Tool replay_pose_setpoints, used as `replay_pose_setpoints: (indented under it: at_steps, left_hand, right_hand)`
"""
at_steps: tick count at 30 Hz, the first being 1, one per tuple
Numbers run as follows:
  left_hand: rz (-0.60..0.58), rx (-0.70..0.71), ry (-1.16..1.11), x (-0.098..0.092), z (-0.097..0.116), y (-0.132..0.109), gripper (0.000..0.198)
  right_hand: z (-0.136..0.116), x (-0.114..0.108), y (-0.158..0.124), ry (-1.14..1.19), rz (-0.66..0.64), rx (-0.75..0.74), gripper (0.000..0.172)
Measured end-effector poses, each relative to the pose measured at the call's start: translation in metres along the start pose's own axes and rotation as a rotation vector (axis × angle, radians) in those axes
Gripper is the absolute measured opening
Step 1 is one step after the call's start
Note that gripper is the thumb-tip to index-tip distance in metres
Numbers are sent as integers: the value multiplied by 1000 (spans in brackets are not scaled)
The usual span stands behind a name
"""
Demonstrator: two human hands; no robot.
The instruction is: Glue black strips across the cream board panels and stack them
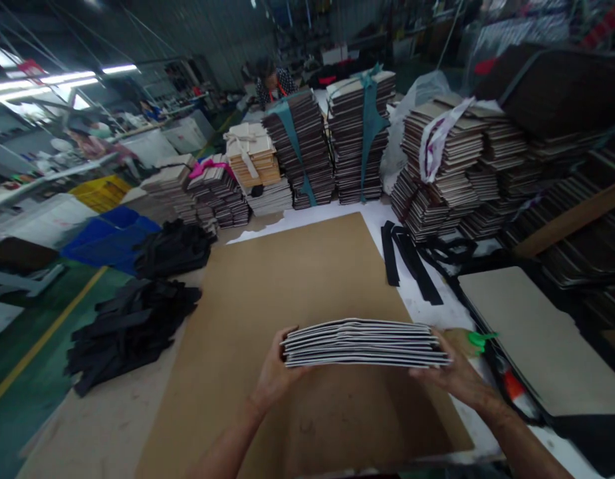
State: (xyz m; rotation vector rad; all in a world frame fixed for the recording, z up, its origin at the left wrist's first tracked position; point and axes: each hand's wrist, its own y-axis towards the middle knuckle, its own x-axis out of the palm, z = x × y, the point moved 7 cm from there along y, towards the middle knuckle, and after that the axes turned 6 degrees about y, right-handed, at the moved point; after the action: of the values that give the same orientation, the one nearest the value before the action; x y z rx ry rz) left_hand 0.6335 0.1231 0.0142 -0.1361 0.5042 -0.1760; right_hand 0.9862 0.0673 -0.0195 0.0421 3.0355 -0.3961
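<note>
Both my hands hold a flat stack of thin white-edged boards level above a large brown cardboard sheet on the table. My left hand grips the stack's left end, fingers curled under it. At the right end, my right hand clasps the stack the same way. The stack holds several boards, their edges facing me.
Tall tied bundles of boards line the back of the table, more on the right. Black straps lie right of the cardboard. Piles of black fabric sit on the left edge. Blue bins stand on the floor; people work in the background.
</note>
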Motion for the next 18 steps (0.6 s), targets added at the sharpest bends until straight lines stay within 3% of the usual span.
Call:
replay_pose_setpoints:
  at_steps: [4,10,12,15,18]
  left_hand:
    - [-22,22,-22,8,-19,7,107]
    - [-71,80,-141,7,-20,4,118]
    - [-5,114,-195,10,-21,3,111]
    - [158,168,-243,19,-25,0,86]
    - [293,214,-263,29,-27,-4,68]
  right_hand:
    - [22,11,12,55,-44,22,81]
    - [-6,10,10,-23,26,-153,105]
    - [-12,12,8,-59,89,-248,98]
    - [-9,18,7,-57,214,-348,72]
    - [0,21,8,96,329,-363,58]
